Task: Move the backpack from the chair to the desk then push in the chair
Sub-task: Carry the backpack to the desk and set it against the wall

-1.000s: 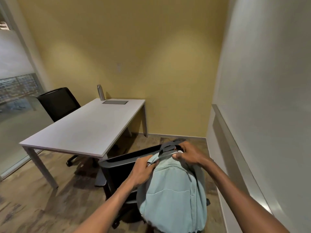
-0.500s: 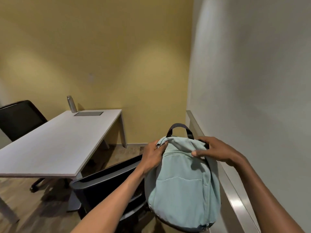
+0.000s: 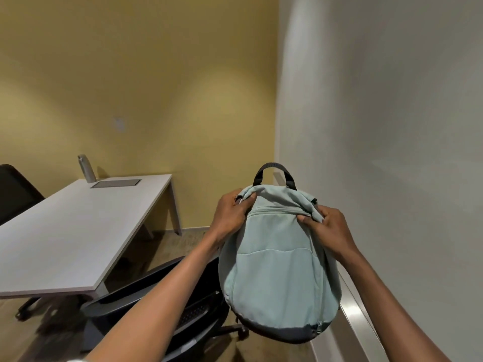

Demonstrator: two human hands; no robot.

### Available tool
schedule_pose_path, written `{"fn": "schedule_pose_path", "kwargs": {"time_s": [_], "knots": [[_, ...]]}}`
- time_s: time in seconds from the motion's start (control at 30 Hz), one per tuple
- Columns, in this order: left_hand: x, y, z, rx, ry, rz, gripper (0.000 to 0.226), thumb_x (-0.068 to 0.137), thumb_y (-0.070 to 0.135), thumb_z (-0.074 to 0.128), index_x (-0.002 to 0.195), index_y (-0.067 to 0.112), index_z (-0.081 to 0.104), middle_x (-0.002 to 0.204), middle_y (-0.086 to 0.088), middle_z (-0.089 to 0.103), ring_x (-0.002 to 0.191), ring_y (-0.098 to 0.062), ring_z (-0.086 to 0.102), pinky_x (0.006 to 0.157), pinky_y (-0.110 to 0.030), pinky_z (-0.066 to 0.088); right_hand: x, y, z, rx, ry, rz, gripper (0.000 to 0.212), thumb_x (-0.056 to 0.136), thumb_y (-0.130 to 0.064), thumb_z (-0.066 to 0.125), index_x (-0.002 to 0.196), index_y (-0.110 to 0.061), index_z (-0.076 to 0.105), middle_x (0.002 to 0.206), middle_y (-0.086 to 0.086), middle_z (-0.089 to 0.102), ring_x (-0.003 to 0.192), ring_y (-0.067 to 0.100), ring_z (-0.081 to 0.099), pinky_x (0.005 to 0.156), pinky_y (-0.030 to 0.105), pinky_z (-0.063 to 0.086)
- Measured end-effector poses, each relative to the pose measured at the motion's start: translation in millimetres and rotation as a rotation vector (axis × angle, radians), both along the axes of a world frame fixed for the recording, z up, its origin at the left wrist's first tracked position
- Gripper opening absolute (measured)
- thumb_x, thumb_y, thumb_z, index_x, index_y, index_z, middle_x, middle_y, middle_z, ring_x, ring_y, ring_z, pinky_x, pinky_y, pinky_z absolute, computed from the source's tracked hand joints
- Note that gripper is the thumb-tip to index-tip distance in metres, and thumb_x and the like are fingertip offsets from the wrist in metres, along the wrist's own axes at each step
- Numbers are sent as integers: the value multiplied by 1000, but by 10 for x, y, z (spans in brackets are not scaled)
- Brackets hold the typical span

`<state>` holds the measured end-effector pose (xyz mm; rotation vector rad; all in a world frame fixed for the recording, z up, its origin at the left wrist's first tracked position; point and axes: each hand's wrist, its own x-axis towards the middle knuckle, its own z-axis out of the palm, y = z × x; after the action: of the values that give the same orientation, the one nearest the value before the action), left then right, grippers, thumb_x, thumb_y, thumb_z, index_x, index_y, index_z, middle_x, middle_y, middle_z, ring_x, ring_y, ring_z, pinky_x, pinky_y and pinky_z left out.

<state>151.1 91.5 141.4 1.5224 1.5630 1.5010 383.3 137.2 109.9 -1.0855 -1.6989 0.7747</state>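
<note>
pale green backpack (image 3: 278,259) hangs between both hands, left hand (image 3: 231,212) and right hand (image 3: 328,227) pinching its top corners.

There is one view only, from the camera worn on my head; no second view shares the scene. It looks forward and slightly down into a room corner where the yellow wall (image 3: 156,87) meets the white wall (image 3: 379,126). The wide angle bends straight edges near the frame borders. Taking the desk (image 3: 65,231) as landmark: it lies left of the view centre, its long edge running away toward the yellow wall. My forearms enter from the bottom edge, right of the desk. The backpack (image 3: 277,270) I hold is the nearest object, close before the lens, right of the desk. The chair (image 3: 156,296) sits low in frame, just beside the desk's near corner.
</note>
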Motion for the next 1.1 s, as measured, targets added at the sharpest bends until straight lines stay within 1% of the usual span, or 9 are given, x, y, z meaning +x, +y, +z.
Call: {"fn": "schedule_pose_path", "kwargs": {"time_s": [0.13,0.2,0.27,0.33,0.43,0.53,0.73,0.87,1.1], "knots": [[-91,136,97,46,-95,16,24,87,38,74,109,30,68,95,18,75,84,6,69,65,-11,51,-49,157,184,13,115,4,4,86,-21,75,87,-18,76,80,-4,75,70,7,65,57,16,46],[-146,205,54,10,-105,54,39,81,48,78,112,29,66,102,15,74,92,1,69,72,-19,55,-66,247,289,18,151,2,6,86,-22,75,81,-26,76,73,-14,74,64,-2,64,55,11,45],[-192,262,-62,-43,-138,23,31,84,51,75,108,33,67,103,13,74,97,-7,70,76,-26,59,-76,338,368,23,165,-9,5,86,-24,76,82,-27,76,73,-14,74,62,-7,64,54,10,46],[-207,326,-166,-48,-187,-19,8,94,40,66,102,42,69,100,15,76,96,-7,71,71,-20,58,-81,425,441,27,174,-22,3,85,-26,77,86,-23,77,77,-8,76,62,-5,64,55,12,47],[-160,459,-127,6,-217,33,34,103,25,52,94,52,70,97,20,76,92,0,70,68,-13,55,-92,558,573,36,165,-33,11,85,-28,76,89,-18,78,81,-3,77,67,2,66,62,24,49],[-97,649,18,84,-170,96,43,103,27,46,92,62,67,95,27,74,91,5,68,71,-14,55,-65,695,714,79,142,-36,17,87,-31,75,91,-15,77,86,4,78,75,13,69,67,31,50],[-126,1143,253,198,-163,175,28,104,25,45,106,43,66,101,17,73,91,0,68,77,-22,55,-36,1072,914,136,139,-4,26,89,-31,73,89,-5,73,82,17,73,70,17,59,64,31,42],[-210,1428,402,226,-173,229,26,104,24,46,105,39,67,99,15,73,89,-2,68,74,-25,54,-145,1320,1008,159,127,16,24,90,-30,72,86,-6,73,74,6,69,68,15,57,60,28,42],[-500,1853,417,214,-216,288,19,104,30,49,105,33,68,93,13,73,74,7,67,58,-11,51,-471,1751,1043,172,116,36,20,89,-26,73,76,-11,69,69,-2,64,64,10,53,61,29,38]]}}
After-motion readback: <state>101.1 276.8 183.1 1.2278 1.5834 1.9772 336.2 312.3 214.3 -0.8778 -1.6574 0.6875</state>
